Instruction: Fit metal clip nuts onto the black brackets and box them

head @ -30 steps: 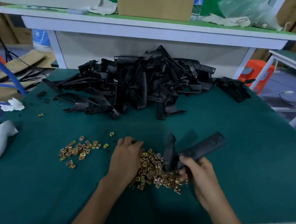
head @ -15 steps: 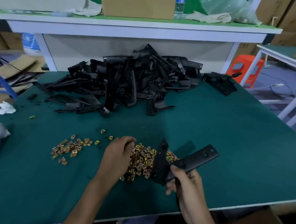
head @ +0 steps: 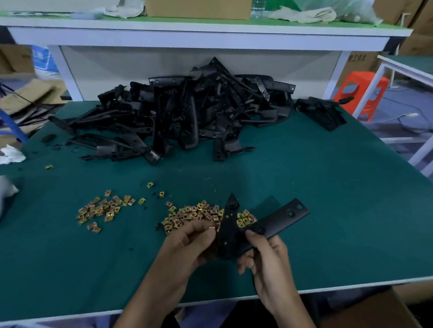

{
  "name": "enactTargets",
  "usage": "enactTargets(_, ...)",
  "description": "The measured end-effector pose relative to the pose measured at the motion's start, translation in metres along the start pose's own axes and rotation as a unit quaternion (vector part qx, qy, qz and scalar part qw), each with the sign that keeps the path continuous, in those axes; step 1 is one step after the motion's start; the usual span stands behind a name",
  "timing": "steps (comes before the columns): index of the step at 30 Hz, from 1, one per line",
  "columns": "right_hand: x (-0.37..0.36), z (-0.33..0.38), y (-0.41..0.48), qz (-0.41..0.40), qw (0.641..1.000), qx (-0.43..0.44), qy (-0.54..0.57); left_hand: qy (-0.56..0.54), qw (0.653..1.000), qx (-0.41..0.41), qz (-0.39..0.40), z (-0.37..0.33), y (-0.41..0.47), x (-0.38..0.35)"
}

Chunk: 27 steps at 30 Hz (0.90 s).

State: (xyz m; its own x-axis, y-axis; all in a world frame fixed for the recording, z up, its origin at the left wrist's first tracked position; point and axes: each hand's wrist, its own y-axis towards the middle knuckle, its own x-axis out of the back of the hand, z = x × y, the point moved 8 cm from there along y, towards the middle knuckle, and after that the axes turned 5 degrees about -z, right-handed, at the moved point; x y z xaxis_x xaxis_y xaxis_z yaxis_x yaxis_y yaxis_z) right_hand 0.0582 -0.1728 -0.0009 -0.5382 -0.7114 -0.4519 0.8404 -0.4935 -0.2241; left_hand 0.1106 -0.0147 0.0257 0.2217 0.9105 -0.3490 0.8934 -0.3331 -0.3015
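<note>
Your right hand (head: 267, 260) grips a black bracket (head: 277, 223) over the clip nut pile (head: 192, 214). Your left hand (head: 188, 240) pinches one clip nut (head: 212, 229) against the bracket's edge. Cardboard box (head: 378, 323) below the table edge, contents hidden.

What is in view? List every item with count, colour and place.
table: one, green top, underneath everything.
bracket pile: many, black, far middle of table.
small bracket stack: few, black, far right corner.
clip nut heaps: two, brass, near middle and near left.
held bracket: one, black, above the larger heap.
held clip nut: one, brass, beside the held bracket.
crumpled tissue: one, white, table's left edge.
cardboard box: one, brown, rear shelf.
stool: one, orange, floor at right.
left hand: pinches held clip nut.
right hand: grips held bracket.
</note>
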Motion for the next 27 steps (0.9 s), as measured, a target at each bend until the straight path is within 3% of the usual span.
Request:
enactTargets(11,-0.006,0.007,-0.004,0.024,1.000,0.017,-0.003,-0.075,0.996,0.038,-0.035,0.006,-0.013,-0.002)
enactTargets(18,-0.006,0.005,-0.004,0.036,0.999,0.023,-0.005,-0.059,0.994,0.053,-0.081,0.009,-0.013,0.005)
enactTargets(27,-0.004,0.005,-0.004,0.024,0.997,0.056,-0.049,0.021,0.997,0.018,-0.076,0.003,-0.014,0.009)
